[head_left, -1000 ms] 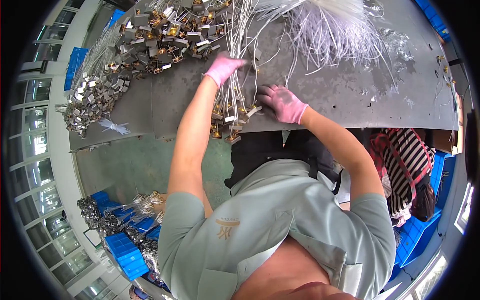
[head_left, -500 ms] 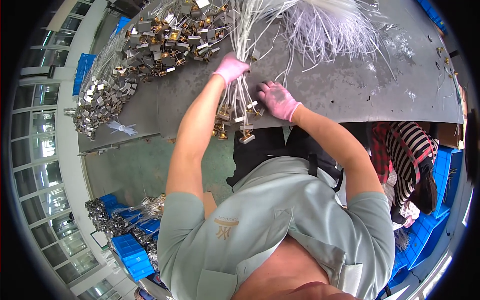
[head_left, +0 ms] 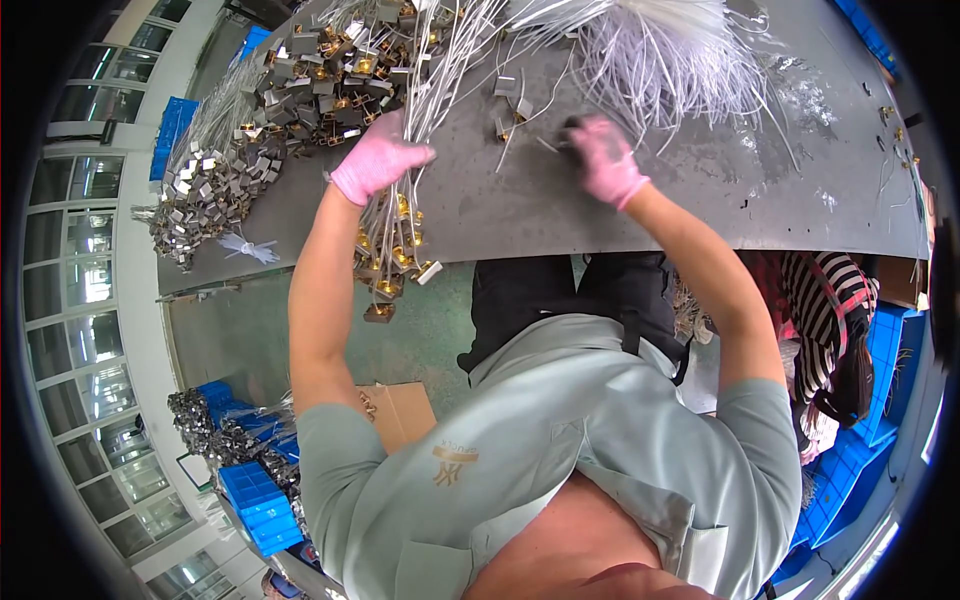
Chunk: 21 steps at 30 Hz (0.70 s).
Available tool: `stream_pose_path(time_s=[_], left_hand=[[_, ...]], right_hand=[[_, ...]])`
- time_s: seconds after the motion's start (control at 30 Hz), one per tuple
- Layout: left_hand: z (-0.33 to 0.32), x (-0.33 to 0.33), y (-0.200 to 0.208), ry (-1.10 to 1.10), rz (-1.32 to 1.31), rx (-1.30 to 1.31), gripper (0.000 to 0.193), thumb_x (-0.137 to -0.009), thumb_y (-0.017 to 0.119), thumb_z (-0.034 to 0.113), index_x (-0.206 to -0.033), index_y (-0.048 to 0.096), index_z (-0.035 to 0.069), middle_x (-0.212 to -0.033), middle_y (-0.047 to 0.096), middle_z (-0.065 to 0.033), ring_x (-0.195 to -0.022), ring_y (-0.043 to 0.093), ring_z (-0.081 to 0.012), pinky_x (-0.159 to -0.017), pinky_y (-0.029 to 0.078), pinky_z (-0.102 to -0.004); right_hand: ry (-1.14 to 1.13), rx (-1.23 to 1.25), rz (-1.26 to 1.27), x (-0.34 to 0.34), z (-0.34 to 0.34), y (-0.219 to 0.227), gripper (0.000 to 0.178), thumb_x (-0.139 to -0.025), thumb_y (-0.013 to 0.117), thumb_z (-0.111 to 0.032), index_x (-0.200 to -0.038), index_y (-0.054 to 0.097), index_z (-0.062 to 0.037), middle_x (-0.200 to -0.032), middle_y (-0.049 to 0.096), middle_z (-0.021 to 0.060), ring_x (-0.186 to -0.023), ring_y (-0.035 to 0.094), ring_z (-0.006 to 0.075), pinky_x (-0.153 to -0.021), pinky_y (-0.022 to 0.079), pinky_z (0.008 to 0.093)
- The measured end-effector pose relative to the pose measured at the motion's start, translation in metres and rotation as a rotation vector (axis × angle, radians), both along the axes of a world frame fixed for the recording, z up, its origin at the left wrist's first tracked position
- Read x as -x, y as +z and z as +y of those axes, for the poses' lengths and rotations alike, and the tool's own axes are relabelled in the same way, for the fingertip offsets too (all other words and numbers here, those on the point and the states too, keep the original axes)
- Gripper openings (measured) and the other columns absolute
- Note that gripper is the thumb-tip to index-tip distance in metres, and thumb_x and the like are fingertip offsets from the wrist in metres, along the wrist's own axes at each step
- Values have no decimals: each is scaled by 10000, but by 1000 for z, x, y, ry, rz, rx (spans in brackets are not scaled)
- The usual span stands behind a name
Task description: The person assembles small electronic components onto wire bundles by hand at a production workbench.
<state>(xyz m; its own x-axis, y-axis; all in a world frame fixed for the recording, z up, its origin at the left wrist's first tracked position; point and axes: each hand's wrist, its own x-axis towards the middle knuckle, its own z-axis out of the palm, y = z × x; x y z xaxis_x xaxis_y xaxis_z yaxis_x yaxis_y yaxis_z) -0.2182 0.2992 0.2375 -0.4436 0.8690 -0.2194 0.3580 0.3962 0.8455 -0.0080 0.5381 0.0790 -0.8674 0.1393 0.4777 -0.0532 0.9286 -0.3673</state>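
Currently, in the head view, your left hand [head_left: 385,160] is closed around a bundle of white wires [head_left: 428,110], its metal ends [head_left: 394,248] hanging past the table [head_left: 710,200]. Your right hand [head_left: 603,160] blurs near loose metal pieces [head_left: 508,105]; I cannot tell how open it is or whether it holds anything.

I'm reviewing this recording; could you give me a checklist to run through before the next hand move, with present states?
1. Left hand closed on the bundle of white wires: ok.
2. Right hand empty: cannot tell; its fingers are blurred.
3. Bundle's metal ends all within the table edge: not ok; the lowest show beyond it.
4. Space between the hands free of loose metal pieces: not ok; a few lie slightly ahead.
5. Bundle untangled from the metal-part pile: cannot tell; they overlap.
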Motion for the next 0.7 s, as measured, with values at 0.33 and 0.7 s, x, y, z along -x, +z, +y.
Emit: stream_pose_path(time_s=[0.33,0.7], left_hand=[[-11,-35,41,-67,146,-184,372,-747,706,237,-1003,610,-15,-794,616,-29,-706,529,-120,-658,462,-300],[-32,-41,57,143,173,-404,260,-760,699,222,-876,598,12,-709,602,-30,-659,538,-140,-633,458,-310]], right_hand=[[145,-439,-599,47,-35,-7,280,-852,496,-167,-1072,623,-49,-1082,596,122,-1015,599,290,-839,466,384],[-8,-244,-317,27,30,51,216,-894,533,-166,-1067,600,-56,-951,631,155,-876,646,310,-731,522,395]])
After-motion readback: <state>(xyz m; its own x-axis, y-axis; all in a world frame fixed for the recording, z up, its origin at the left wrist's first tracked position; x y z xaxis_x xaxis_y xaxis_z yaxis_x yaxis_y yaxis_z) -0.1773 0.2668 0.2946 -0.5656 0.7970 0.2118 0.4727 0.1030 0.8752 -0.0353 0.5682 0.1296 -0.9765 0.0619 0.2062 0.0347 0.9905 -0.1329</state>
